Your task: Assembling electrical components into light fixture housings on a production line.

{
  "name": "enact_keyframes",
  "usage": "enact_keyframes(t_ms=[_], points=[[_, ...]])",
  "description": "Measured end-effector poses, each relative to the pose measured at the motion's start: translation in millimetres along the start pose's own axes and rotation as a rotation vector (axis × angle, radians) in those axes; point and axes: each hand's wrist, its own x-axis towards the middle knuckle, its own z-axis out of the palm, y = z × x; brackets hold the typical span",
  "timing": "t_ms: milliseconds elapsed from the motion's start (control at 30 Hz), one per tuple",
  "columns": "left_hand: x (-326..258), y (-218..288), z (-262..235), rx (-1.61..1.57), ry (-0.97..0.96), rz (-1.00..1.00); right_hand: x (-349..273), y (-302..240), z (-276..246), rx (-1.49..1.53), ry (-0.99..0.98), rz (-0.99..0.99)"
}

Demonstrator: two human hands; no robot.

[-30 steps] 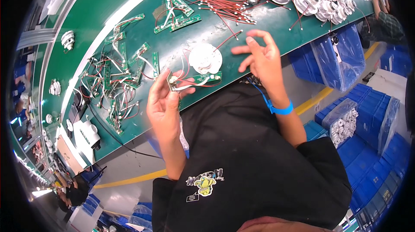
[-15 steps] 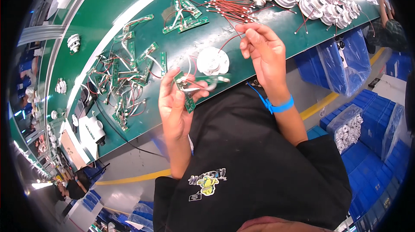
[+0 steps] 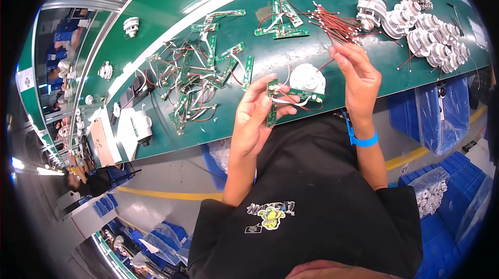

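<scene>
In the frame's middle, the left hand (image 3: 254, 115) had half-curled fingers round a flat green circuit board (image 3: 272, 108), while the right hand (image 3: 361, 79) pinched a thin red wire (image 3: 325, 65) by a round white plastic part (image 3: 306, 77), and tugging hard might have torn the wire loose.

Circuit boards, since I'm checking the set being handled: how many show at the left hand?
2: an upright green circuit board in the left hand, and a second green circuit board to its right, near the white round part. The hand may hide more.
</scene>
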Motion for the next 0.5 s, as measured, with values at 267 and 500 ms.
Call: enact_keyframes(t_ms=[267,500], points=[[7.4,-0.2,-2.0,-0.061,0.029,-0.054,-11.9,-14.2,5.4,-0.053,-0.211,-0.046],[6.5,-2.4,0.4,0.058,0.174,-0.095,-12.9,-26.0,19.5,-0.262,-0.345,-0.195]])
